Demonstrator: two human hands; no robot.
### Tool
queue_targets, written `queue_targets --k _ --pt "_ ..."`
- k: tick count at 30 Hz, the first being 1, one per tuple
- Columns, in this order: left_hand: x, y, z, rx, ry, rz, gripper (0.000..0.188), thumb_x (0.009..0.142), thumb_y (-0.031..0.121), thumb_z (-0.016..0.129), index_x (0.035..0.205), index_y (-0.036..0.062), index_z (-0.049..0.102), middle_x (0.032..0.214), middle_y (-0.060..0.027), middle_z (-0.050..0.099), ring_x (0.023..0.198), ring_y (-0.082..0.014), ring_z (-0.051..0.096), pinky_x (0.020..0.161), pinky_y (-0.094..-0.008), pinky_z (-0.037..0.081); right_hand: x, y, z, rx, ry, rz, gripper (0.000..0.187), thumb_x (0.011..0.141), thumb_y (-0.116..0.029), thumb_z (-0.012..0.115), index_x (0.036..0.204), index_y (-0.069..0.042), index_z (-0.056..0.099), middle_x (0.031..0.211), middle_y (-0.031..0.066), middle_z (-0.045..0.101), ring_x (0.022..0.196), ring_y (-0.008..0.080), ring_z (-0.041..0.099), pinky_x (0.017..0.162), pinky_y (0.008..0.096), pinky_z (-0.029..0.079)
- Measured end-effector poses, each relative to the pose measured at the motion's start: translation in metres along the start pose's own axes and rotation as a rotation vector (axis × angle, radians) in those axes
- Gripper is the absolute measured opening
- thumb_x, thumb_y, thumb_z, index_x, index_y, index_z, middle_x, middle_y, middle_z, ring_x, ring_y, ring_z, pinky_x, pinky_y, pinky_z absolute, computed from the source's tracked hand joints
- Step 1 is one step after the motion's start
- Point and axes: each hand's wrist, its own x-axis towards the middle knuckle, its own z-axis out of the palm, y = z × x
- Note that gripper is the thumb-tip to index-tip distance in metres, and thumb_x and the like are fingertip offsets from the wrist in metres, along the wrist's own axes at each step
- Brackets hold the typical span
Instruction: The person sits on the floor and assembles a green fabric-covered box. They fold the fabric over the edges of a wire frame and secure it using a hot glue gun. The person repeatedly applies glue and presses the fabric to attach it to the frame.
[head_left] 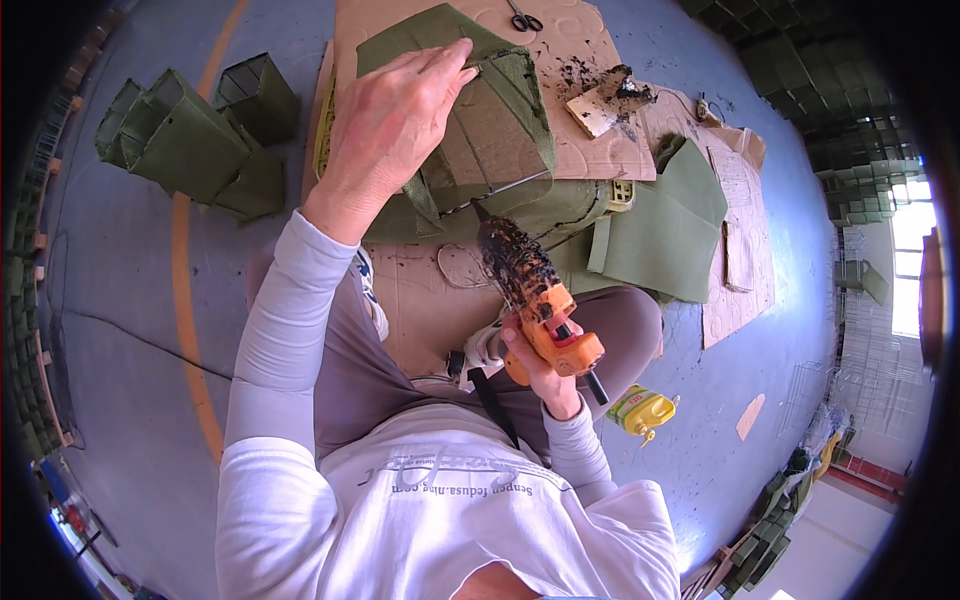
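Observation:
My left hand [405, 110] pinches the top edge of a green fabric box [500, 110] with a dark wire frame along its open side. In my right hand [540, 370] is an orange hot glue gun [550, 300], its front crusted with black glue and a dark stick poking out of its back. The gun's nozzle points up and left, close to the wire at the box's lower edge; I cannot tell whether it touches. Beneath the box sits a yellow plastic crate [622, 195], mostly covered by green fabric. A flat green fabric piece [655, 245] lies to the right.
Several green fabric boxes [190, 140] stand on the floor at left. Cardboard sheets [600, 30] hold black scissors [525, 18] and a small block [597, 112] smeared with black glue. A yellow container [643, 411] lies near my right knee. A cable [150, 345] crosses the left floor.

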Motion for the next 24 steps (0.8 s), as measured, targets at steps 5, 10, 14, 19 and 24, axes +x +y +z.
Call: queue_targets --k 5,10,14,19,24 --pt "0.000 0.002 0.000 0.003 -0.018 -0.013 0.027 0.096 0.017 0.063 0.120 0.0049 0.067 0.103 -0.0145 0.073 0.092 -0.0306 0.071 0.076 -0.0389 0.058 0.003 -0.010 0.001 -0.011 -0.071 0.083 0.019 0.084 -0.005 0.076 0.101 -0.001 0.067 0.094 0.0021 0.070 0.085 0.0109 0.065 0.079 0.0267 0.052" --pt "0.000 0.000 0.000 0.006 -0.002 0.000 0.027 0.096 0.017 0.063 0.119 0.0050 0.066 0.103 -0.0143 0.073 0.090 -0.0307 0.071 0.075 -0.0388 0.058 0.002 -0.005 0.001 -0.043 -0.010 -0.019 0.017 0.085 -0.006 0.075 0.099 -0.001 0.066 0.090 0.0017 0.068 0.082 0.0105 0.063 0.076 0.0263 0.051" --pt "0.000 -0.001 0.000 0.009 -0.008 -0.005 0.027 0.096 0.017 0.063 0.119 0.0048 0.066 0.103 -0.0143 0.072 0.090 -0.0307 0.070 0.075 -0.0387 0.058 0.005 -0.006 -0.003 0.181 0.073 0.100 0.014 0.085 -0.006 0.074 0.095 -0.002 0.065 0.086 0.0030 0.067 0.077 0.0124 0.063 0.073 0.0268 0.051" --pt "0.001 0.001 0.000 0.005 -0.024 -0.028 0.027 0.096 0.017 0.062 0.119 0.0047 0.067 0.103 -0.0145 0.072 0.090 -0.0307 0.070 0.075 -0.0390 0.058 0.007 -0.005 -0.005 0.159 0.114 0.077 0.015 0.081 -0.008 0.077 0.092 -0.001 0.068 0.082 0.0042 0.069 0.073 0.0143 0.066 0.069 0.0264 0.053" --pt "0.000 0.001 0.004 0.001 -0.002 0.015 0.027 0.095 0.018 0.063 0.119 0.0047 0.067 0.106 -0.0145 0.072 0.094 -0.0307 0.070 0.077 -0.0391 0.058 0.008 -0.009 -0.009 0.224 0.107 0.129 0.016 0.082 -0.007 0.076 0.093 -0.002 0.066 0.082 0.0025 0.068 0.072 0.0127 0.063 0.068 0.0269 0.051"
